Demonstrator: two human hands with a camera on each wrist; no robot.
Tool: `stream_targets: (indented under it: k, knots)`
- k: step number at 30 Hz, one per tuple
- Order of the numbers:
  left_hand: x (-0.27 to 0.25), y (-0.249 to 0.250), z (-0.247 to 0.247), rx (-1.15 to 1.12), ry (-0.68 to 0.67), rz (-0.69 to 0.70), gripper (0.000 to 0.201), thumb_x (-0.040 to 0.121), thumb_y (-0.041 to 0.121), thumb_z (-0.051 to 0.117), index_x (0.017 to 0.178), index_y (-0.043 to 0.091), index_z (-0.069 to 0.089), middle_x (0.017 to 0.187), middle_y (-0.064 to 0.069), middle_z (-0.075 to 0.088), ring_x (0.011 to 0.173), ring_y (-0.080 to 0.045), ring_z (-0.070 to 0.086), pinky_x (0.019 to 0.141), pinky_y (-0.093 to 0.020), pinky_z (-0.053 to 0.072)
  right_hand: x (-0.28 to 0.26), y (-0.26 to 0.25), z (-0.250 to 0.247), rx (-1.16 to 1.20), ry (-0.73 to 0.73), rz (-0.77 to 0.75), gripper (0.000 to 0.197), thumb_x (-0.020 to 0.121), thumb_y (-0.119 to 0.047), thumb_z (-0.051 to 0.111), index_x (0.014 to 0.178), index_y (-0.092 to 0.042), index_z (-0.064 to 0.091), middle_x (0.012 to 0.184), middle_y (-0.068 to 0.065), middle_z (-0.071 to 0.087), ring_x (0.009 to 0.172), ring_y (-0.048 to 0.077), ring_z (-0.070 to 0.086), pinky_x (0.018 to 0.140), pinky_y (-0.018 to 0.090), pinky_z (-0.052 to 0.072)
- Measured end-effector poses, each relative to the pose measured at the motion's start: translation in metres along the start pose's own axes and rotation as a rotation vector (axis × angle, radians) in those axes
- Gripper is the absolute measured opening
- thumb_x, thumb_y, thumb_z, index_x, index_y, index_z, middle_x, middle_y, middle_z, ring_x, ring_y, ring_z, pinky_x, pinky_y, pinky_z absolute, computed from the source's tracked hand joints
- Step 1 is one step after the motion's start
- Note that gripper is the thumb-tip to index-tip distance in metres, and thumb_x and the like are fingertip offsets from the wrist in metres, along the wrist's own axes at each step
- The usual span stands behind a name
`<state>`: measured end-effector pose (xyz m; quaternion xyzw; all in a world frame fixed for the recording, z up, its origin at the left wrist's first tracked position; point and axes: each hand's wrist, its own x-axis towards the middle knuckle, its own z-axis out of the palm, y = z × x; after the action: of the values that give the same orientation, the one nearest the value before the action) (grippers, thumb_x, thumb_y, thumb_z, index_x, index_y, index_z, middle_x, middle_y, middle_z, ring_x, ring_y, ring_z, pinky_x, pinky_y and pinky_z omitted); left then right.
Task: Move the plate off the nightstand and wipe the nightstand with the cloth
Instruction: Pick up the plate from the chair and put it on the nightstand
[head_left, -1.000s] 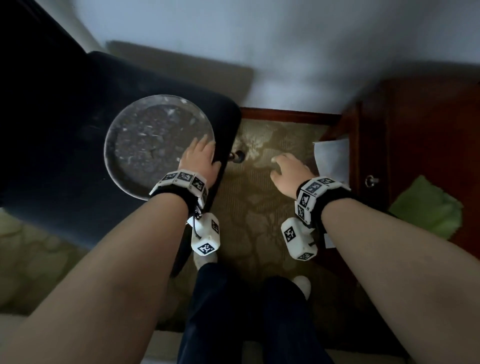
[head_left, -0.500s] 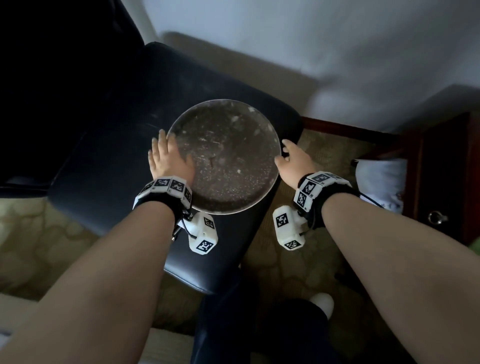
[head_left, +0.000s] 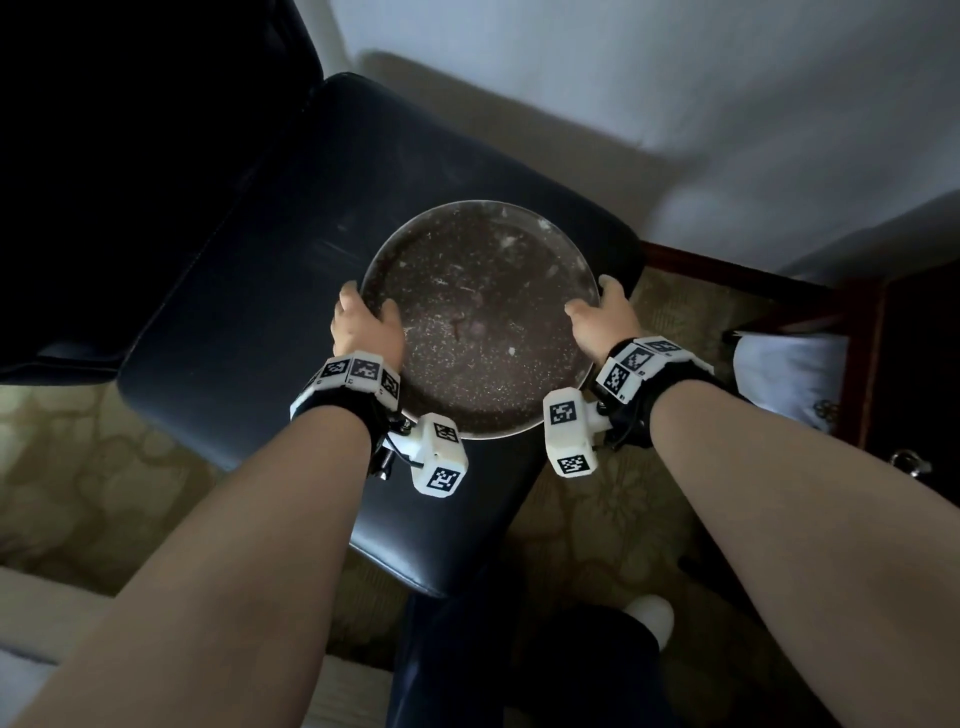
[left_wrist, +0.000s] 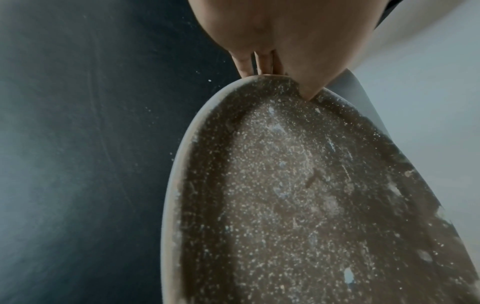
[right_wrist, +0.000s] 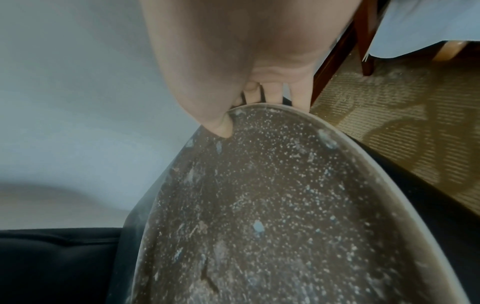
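A round, dark brown speckled plate with a pale rim is over the black leather chair seat. My left hand grips its left rim, thumb on top and fingers curled under the edge. My right hand grips the right rim the same way. In the left wrist view the thumb of the left hand presses inside the rim of the plate. The right wrist view shows the right hand pinching the plate. Whether the plate rests on the seat I cannot tell. The cloth is out of view.
The dark red wooden nightstand stands at the right edge, with a drawer knob. A white object sits beside it. Patterned beige carpet lies between chair and nightstand. A white wall runs behind. My legs are below.
The right hand came over from above the carpet to the plate's right rim and the left hand shifted to its left rim. Both now grip it. My view swung left, away from the nightstand.
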<state>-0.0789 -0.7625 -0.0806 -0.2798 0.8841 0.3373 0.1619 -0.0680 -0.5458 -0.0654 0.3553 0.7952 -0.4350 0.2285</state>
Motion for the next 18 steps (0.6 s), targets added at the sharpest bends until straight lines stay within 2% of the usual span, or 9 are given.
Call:
stream_targets:
  k: [3,5,10,13,15,16,18]
  knots:
    - [0.004,0.002,-0.001,-0.021,0.010,-0.046,0.050,0.097,0.025,0.044,0.143,0.007,0.036,0.145,-0.013,0.037,0.131,-0.031,0.040,0.103,-0.038,0.037,-0.003,0.000,0.000,0.039,-0.006,0.020,0.051,0.092,-0.024,0.046,0.141,-0.017,0.034,0.138,0.009,0.048,0.121,0.031,0.051,0.103,0.044,0.041]
    - [0.004,0.003,-0.002,-0.043,-0.006,-0.118,0.047,0.096,0.025,0.043,0.140,0.008,0.040,0.143,-0.014,0.037,0.128,-0.032,0.044,0.104,-0.037,0.037,-0.004,0.002,0.000,0.084,-0.027,0.034,0.051,0.090,-0.025,0.047,0.140,-0.018,0.036,0.134,0.007,0.051,0.120,0.030,0.052,0.103,0.045,0.041]
    - [-0.008,0.005,0.002,-0.089,-0.014,-0.278,0.045,0.093,0.029,0.042,0.135,0.014,0.047,0.140,-0.011,0.042,0.125,-0.032,0.046,0.102,-0.038,0.036,-0.012,0.009,-0.007,0.229,-0.071,0.104,0.057,0.094,-0.025,0.047,0.147,-0.022,0.027,0.147,0.006,0.039,0.130,0.028,0.044,0.108,0.046,0.037]
    - [-0.017,0.005,0.010,-0.213,0.004,-0.336,0.050,0.081,0.033,0.045,0.127,0.017,0.058,0.130,-0.010,0.056,0.113,-0.031,0.057,0.098,-0.039,0.043,-0.016,0.019,-0.015,0.280,-0.065,0.122,0.056,0.095,-0.022,0.047,0.147,-0.019,0.027,0.148,0.005,0.038,0.132,0.026,0.042,0.109,0.042,0.036]
    - [-0.021,0.002,0.018,-0.321,0.010,-0.385,0.055,0.069,0.035,0.044,0.118,0.018,0.063,0.124,-0.011,0.061,0.102,-0.031,0.062,0.094,-0.041,0.048,-0.018,0.028,-0.022,0.315,-0.053,0.138,0.054,0.096,-0.020,0.047,0.147,-0.016,0.028,0.145,0.006,0.041,0.130,0.025,0.044,0.104,0.037,0.037]
    - [-0.024,0.002,0.021,-0.363,0.005,-0.399,0.051,0.068,0.033,0.044,0.112,0.016,0.065,0.122,-0.012,0.062,0.097,-0.030,0.063,0.091,-0.039,0.050,-0.019,0.032,-0.026,0.334,-0.049,0.146,0.053,0.096,-0.019,0.047,0.146,-0.015,0.029,0.143,0.006,0.043,0.127,0.024,0.045,0.100,0.035,0.038]
    - [-0.033,0.006,0.026,-0.423,-0.022,-0.382,0.036,0.079,0.027,0.047,0.106,0.012,0.066,0.120,-0.016,0.063,0.084,-0.026,0.057,0.084,-0.036,0.049,-0.023,0.040,-0.037,0.372,-0.038,0.153,0.052,0.096,-0.019,0.046,0.145,-0.014,0.029,0.135,0.003,0.046,0.119,0.021,0.048,0.092,0.033,0.039]
